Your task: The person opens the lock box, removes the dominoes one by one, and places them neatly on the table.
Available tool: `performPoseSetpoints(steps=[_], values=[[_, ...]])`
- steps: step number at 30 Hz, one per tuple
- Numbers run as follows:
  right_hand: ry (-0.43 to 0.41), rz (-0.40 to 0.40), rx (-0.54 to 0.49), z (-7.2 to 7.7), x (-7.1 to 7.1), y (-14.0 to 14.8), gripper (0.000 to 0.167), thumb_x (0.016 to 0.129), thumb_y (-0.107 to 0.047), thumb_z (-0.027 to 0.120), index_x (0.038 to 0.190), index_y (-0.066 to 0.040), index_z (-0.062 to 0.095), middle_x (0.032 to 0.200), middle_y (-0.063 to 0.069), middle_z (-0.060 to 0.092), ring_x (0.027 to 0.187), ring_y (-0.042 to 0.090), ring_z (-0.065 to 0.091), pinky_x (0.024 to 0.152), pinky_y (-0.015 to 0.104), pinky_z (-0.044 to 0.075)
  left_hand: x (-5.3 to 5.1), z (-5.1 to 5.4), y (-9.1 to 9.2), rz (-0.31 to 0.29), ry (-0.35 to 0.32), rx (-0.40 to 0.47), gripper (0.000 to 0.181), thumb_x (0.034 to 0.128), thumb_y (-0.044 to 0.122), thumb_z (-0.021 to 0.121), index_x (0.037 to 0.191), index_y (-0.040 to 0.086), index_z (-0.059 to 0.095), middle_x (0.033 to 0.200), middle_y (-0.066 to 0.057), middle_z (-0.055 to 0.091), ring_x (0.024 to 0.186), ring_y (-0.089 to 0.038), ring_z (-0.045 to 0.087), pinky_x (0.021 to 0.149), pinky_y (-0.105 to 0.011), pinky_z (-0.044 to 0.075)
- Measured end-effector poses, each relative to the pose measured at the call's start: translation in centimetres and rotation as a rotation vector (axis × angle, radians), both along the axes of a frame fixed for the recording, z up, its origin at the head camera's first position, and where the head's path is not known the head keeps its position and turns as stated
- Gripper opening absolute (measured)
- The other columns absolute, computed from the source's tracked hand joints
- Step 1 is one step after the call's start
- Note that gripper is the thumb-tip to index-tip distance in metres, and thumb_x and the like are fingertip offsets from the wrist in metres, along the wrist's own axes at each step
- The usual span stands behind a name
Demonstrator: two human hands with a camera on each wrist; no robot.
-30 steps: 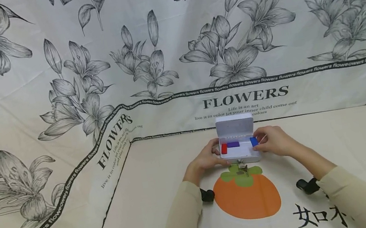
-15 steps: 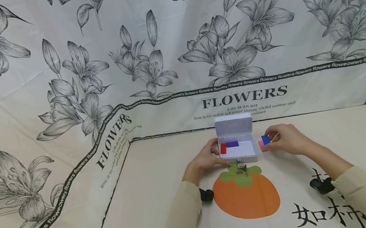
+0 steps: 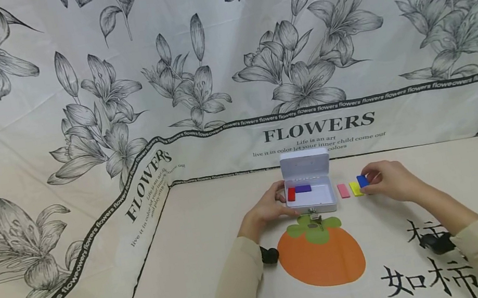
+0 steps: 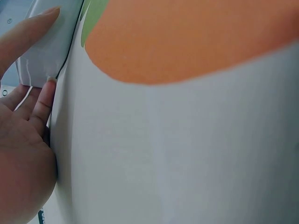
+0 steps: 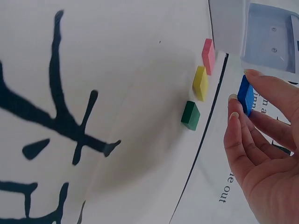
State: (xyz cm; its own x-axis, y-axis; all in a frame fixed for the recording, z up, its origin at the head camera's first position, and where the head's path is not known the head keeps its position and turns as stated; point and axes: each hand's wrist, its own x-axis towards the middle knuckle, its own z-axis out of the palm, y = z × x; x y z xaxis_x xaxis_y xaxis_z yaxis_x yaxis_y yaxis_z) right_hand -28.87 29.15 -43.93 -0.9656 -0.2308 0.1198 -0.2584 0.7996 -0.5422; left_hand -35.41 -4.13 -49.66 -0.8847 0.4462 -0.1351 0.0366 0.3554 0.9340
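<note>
A small white metal box (image 3: pixel 322 194) stands with its lid raised. Inside it lie a red block (image 3: pixel 291 194) and a purple block (image 3: pixel 303 188). My left hand (image 3: pixel 271 206) holds the box by its left front corner, thumb on the front wall and fingers at the side. Right of the box, my right hand (image 3: pixel 389 180) pinches a blue block (image 5: pixel 245 95) between thumb and fingers, above the cloth. A pink block (image 3: pixel 343 190), a yellow block (image 3: pixel 354 189) and a green block (image 5: pixel 190 115) lie in a row; the hand hides the green one in the head view.
A small padlock with keys (image 3: pixel 316 219) hangs at the box's front. The white cloth (image 3: pixel 206 239) bears a printed orange persimmon (image 3: pixel 322 256) and black characters (image 3: pixel 427 280). Behind the box rises a flower-printed curtain (image 3: pixel 423 118).
My right hand has carried the blue block out of the box and rightward, past the pink block, uncovering the pink and yellow blocks. The left hand has stayed on the box.
</note>
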Motion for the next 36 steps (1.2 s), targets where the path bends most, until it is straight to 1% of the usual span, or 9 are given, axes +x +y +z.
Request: performPoseSetpoints(steps=[9,18,22,30,36], values=[[0.004,0.007,0.008,-0.5,0.0,1.6,0.046,0.084,-0.017,0.084,0.115,0.012,0.064,0.097,0.018,0.069,0.087,0.031,0.066,0.079,0.049,0.056,0.1,0.0,-0.1,-0.004,0.0,0.002,0.1,0.07,0.001,0.092,0.154,0.018,0.041,0.101,-0.006,0.055,0.096,-0.016,0.049,0.083,-0.029,0.043],[-0.015,0.004,0.031,-1.4,-0.3,3.4,0.044,0.088,-0.016,0.08,0.118,0.011,0.063,0.1,0.018,0.068,0.09,0.033,0.065,0.079,0.05,0.055,0.2,-0.1,-0.2,-0.007,0.005,0.0,0.1,0.0701,0.001,0.092,0.155,0.018,0.04,0.101,-0.006,0.055,0.096,-0.016,0.049,0.084,-0.029,0.042],[-0.031,0.0,0.045,-1.6,-0.4,3.9,0.046,0.088,-0.018,0.08,0.119,0.011,0.062,0.1,0.019,0.068,0.091,0.033,0.065,0.079,0.05,0.055,0.1,-0.1,-0.2,-0.006,-0.001,0.003,0.1,0.07,0.001,0.092,0.155,0.017,0.04,0.101,-0.006,0.054,0.096,-0.017,0.049,0.085,-0.03,0.042],[-0.031,-0.017,0.063,-2.1,-0.7,4.7,0.049,0.089,-0.021,0.08,0.121,0.011,0.061,0.102,0.02,0.067,0.093,0.034,0.063,0.082,0.052,0.053,-0.1,-0.3,-0.1,0.006,-0.014,0.009,0.1,0.0692,0.002,0.092,0.154,0.021,0.042,0.102,-0.006,0.055,0.097,-0.018,0.05,0.085,-0.031,0.042],[-0.055,-0.034,0.062,-2.7,-1.0,5.2,0.047,0.09,-0.022,0.077,0.121,0.01,0.061,0.102,0.021,0.067,0.093,0.036,0.062,0.082,0.054,0.052,-0.1,-0.2,0.0,0.007,-0.003,-0.008,0.1,0.0702,0.003,0.092,0.154,0.021,0.041,0.102,-0.005,0.055,0.097,-0.017,0.05,0.086,-0.031,0.043]])
